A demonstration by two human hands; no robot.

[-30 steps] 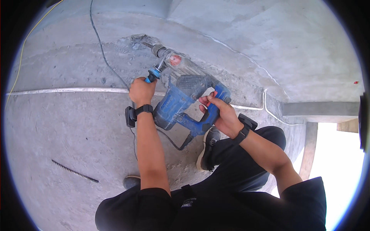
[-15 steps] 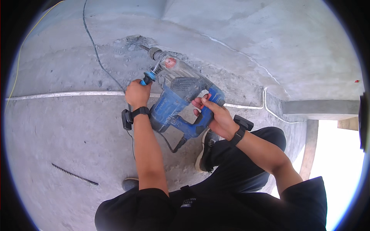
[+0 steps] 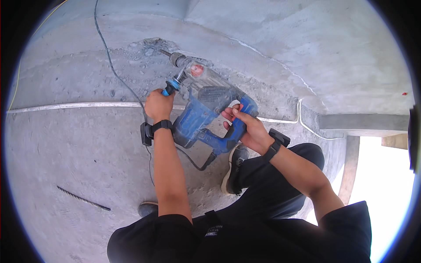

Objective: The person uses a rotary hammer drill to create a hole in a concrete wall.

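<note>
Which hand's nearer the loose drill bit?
Left. Left hand, on the side handle, sits ahead-right of the drill bit; right hand, at the rear handle, is farther right.

Your left hand [image 3: 159, 106] conceals the near end of the side handle [image 3: 169, 88] and a stretch of white pipe [image 3: 87, 104]; beyond it, the tip of the bit [image 3: 165, 52] is lost against broken concrete [image 3: 139, 51]. Your right hand [image 3: 253, 131] covers part of the rear handle [image 3: 250, 106]; to its right, a red speck [image 3: 404, 94] is too small to identify. Past your left hand, a dark cable [image 3: 108, 52] runs off the top edge.
</note>
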